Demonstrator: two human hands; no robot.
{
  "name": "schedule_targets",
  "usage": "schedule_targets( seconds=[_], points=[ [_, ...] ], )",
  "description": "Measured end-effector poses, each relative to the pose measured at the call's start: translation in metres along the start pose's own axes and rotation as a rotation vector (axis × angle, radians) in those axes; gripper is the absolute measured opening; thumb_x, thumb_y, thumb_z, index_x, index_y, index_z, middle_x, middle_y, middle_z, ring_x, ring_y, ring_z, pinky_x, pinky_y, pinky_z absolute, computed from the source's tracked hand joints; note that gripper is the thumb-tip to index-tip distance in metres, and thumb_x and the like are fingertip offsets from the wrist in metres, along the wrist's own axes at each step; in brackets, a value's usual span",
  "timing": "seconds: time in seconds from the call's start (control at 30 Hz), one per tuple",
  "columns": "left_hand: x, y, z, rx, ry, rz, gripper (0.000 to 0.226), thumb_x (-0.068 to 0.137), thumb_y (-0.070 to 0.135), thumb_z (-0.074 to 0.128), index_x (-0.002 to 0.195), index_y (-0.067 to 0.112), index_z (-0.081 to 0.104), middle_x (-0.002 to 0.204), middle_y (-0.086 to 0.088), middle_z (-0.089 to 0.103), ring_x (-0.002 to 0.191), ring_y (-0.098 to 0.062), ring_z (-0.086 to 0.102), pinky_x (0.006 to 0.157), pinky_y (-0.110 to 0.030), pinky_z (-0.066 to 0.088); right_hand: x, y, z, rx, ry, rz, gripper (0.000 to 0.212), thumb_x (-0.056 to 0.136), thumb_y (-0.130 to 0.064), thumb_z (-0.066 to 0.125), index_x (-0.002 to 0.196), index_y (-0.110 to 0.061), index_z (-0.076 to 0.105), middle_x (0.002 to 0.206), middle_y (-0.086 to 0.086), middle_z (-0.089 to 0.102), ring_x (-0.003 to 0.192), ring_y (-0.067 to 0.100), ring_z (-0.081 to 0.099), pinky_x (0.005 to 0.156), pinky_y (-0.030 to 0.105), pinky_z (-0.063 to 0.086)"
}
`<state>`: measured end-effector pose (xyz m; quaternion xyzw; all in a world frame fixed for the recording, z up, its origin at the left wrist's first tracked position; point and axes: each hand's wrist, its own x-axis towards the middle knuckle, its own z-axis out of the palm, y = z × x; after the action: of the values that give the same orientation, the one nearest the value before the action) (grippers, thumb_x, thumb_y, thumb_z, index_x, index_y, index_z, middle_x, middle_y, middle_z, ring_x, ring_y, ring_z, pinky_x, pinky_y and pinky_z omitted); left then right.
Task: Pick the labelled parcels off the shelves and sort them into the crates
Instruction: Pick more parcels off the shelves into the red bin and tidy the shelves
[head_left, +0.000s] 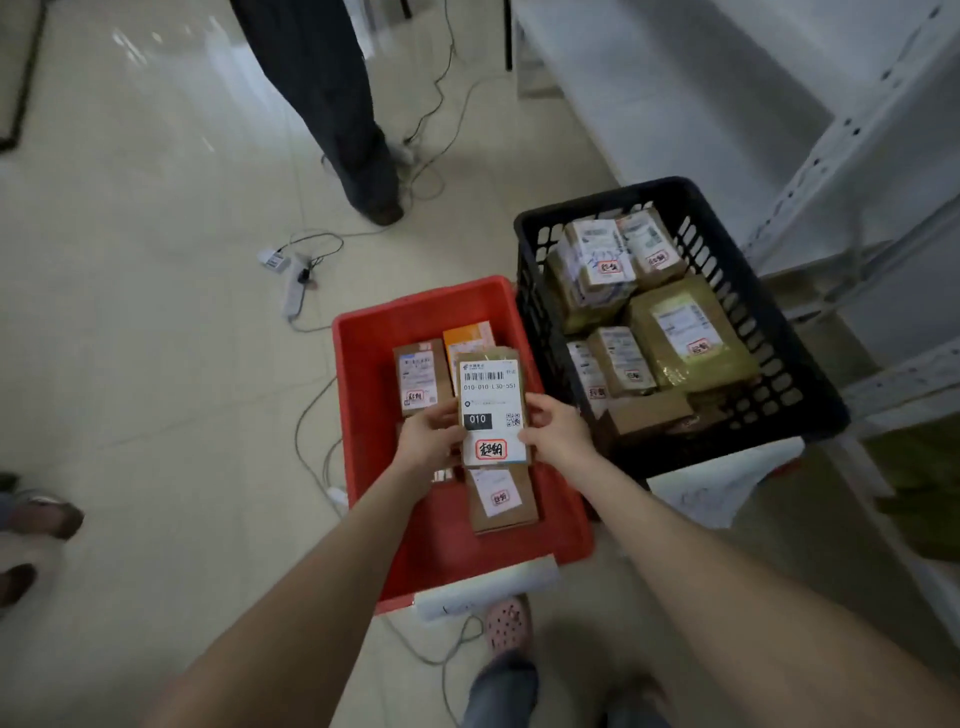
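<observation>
A brown parcel (491, 400) with a white shipping label and a red-framed sticker hangs above the red crate (363, 374). My left hand (428, 441) grips its left edge and my right hand (553, 431) grips its right edge. Inside the red crate lie other labelled parcels, among them one at the back left (420, 376) and one at the front (501, 499). To the right stands a black slotted crate (540, 332) filled with several labelled parcels (680, 332).
White metal shelving (852, 171) rises at the right. A person's legs (332, 98) stand beyond the crates, with cables and a power strip (296, 286) on the tiled floor. More feet show at the left edge. My pink shoe (509, 623) is just below the red crate.
</observation>
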<state>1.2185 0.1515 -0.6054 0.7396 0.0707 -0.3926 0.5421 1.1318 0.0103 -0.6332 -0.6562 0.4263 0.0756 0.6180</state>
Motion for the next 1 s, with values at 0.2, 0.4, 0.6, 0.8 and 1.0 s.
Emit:
schedule_targets(
  seconds=[0.2, 0.4, 0.6, 0.8, 1.0],
  points=[
    [0.047, -0.091, -0.02, 0.04, 0.068, -0.178, 0.05, 0.086, -0.012, 0.047, 0.128, 0.012, 0.058, 0.117, -0.01, 0.067, 0.09, -0.019, 0.063, 0.057, -0.02, 0.053, 0.045, 0.067, 0.061, -0.101, -0.082, 0.159, 0.055, 0.083, 0.003, 0.061, 0.134, -0.013, 0.053, 0.125, 0.008, 0.062, 0.105, 0.019, 0.06, 0.085, 0.031, 0.051],
    [0.083, -0.174, -0.018, 0.09, 0.061, -0.328, 0.048, 0.086, -0.006, 0.052, 0.13, 0.012, 0.055, 0.121, -0.008, 0.066, 0.102, -0.027, 0.067, 0.087, -0.044, 0.055, 0.078, 0.132, 0.085, -0.152, -0.152, 0.319, 0.055, 0.084, 0.003, 0.06, 0.136, -0.013, 0.051, 0.126, 0.011, 0.059, 0.105, 0.023, 0.06, 0.071, 0.026, 0.048],
    [0.101, -0.216, -0.011, 0.183, 0.12, -0.408, 0.04, 0.087, 0.01, 0.061, 0.126, 0.013, 0.059, 0.12, -0.008, 0.066, 0.103, -0.027, 0.066, 0.088, -0.045, 0.055, 0.104, 0.159, 0.09, -0.222, -0.218, 0.401, 0.041, 0.086, 0.002, 0.058, 0.124, -0.013, 0.06, 0.121, 0.01, 0.063, 0.096, 0.02, 0.057, 0.067, 0.027, 0.047],
    [0.112, -0.231, -0.052, 0.42, 0.244, -0.456, 0.031, 0.087, 0.018, 0.058, 0.117, 0.018, 0.065, 0.11, -0.008, 0.07, 0.098, -0.027, 0.067, 0.082, -0.035, 0.055, 0.118, 0.164, 0.146, -0.238, -0.404, 0.477, 0.044, 0.087, -0.004, 0.06, 0.128, -0.016, 0.055, 0.125, 0.009, 0.058, 0.107, 0.023, 0.055, 0.08, 0.037, 0.053],
    [0.144, -0.257, -0.059, 0.399, 0.187, -0.488, 0.029, 0.09, 0.011, 0.053, 0.117, 0.011, 0.064, 0.112, -0.015, 0.068, 0.1, -0.032, 0.066, 0.086, -0.044, 0.055, 0.136, 0.185, 0.17, -0.311, -0.381, 0.423, 0.035, 0.084, -0.001, 0.064, 0.118, -0.006, 0.06, 0.107, 0.009, 0.063, 0.099, 0.022, 0.06, 0.086, 0.038, 0.055]
  ],
)
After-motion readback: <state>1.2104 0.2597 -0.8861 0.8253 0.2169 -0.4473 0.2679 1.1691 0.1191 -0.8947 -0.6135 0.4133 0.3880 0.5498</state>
